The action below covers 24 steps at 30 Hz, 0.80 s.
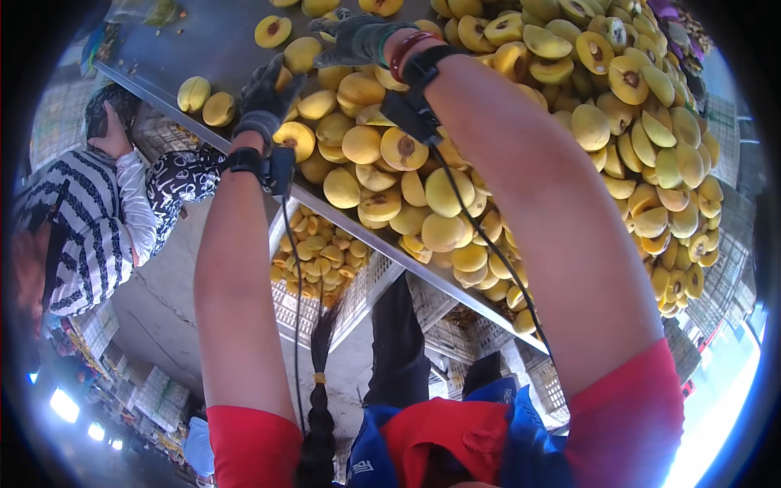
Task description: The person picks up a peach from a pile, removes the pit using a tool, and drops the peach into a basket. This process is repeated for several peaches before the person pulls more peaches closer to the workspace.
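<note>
Halved yellow peaches (381, 149) lie heaped on a metal table (215, 50), some showing a brown pit or hollow. My left hand (264, 102), in a dark glove, is at the table's near edge on the left side of the heap. Its fingers are apart, and a peach half (283, 79) shows between thumb and fingers, but I cannot tell whether they touch it. My right hand (358, 39), also gloved, reaches farther over the heap with fingers stretched to the left. No fruit is visibly gripped in it; its palm side is hidden.
Two peach halves (206, 102) sit apart near the left table edge. Below the table, a white crate (305, 315) holds more halves. Another person (85, 228) in a striped top is at the left. Black cables (480, 232) hang from my wrist devices.
</note>
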Available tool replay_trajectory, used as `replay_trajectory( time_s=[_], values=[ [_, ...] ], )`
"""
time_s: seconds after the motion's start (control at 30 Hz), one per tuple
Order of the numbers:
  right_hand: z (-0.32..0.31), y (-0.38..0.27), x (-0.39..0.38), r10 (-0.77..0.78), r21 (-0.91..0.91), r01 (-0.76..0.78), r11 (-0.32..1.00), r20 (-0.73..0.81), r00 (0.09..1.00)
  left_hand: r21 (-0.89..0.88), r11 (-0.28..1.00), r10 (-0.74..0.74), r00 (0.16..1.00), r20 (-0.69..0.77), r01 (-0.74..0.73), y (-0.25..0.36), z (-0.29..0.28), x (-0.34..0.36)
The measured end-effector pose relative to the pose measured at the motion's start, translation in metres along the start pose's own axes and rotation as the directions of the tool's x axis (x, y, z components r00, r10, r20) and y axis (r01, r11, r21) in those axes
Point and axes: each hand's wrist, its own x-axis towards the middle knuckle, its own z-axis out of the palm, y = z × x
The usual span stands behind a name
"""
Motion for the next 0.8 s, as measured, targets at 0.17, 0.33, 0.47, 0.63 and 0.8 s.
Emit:
replay_trajectory(
  time_s=[0.17,0.33,0.47,0.63,0.8],
  values=[
    [0.021,-0.006,0.002,0.024,0.05,-0.023,0.998,-0.027,0.999,-0.545,0.82,-0.155,0.985,0.076,0.171,0.02,0.008,-0.018],
    [0.009,-0.004,-0.024,0.052,0.099,-0.059,0.993,0.074,0.996,-0.869,0.493,-0.122,0.992,-0.009,0.053,0.016,0.043,-0.036],
    [-0.003,-0.019,-0.045,0.028,0.104,-0.047,0.993,0.175,0.984,-0.98,0.023,-0.187,0.964,0.19,0.198,0.035,0.023,-0.058],
    [-0.025,-0.027,-0.074,0.088,0.161,-0.098,0.982,0.071,0.994,-0.926,-0.285,-0.138,0.945,0.296,0.248,0.1,-0.023,-0.07],
    [-0.025,-0.015,-0.131,0.111,0.323,0.045,0.945,-0.449,0.886,-1.0,-0.015,-0.151,0.988,0.008,0.006,0.16,-0.04,-0.067]
  ],
)
